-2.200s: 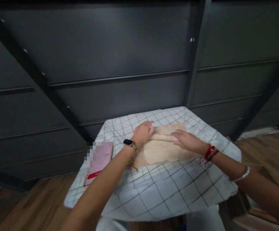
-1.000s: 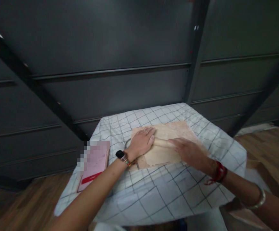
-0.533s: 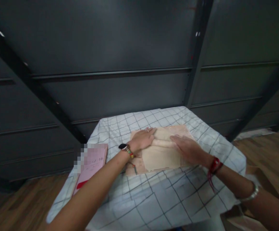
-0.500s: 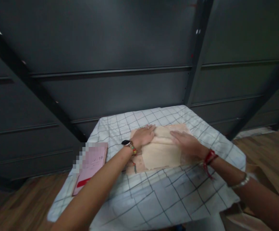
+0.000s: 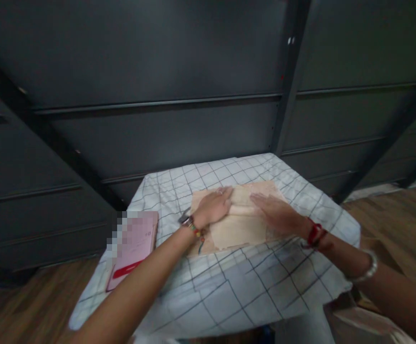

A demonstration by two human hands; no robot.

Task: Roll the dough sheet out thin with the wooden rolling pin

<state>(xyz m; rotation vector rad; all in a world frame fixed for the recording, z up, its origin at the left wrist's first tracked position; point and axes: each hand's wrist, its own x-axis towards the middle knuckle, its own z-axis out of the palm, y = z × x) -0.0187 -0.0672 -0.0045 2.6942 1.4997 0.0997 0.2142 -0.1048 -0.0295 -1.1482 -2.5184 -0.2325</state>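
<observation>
A pale cream piece of cloth-like sheet lies over a larger peach-coloured sheet on the table; a raised fold runs across its middle. My left hand rests flat on its left side, fingers stretched toward the far edge. On the right side lies my right hand, palm down with its fingers out straight. Both hands are open and grip nothing. What exactly the sheets are made of I cannot make out.
A checked white cloth covers the small table. To the left lies a pink phone-like panel, partly blurred out. Dark metal panels stand right behind the table. At lower right is an open cardboard box on the wooden floor.
The right hand, smeared by motion before, now shows more clearly on the sheet. Both hands stay in nearly the same place; the whole view has shifted slightly.
</observation>
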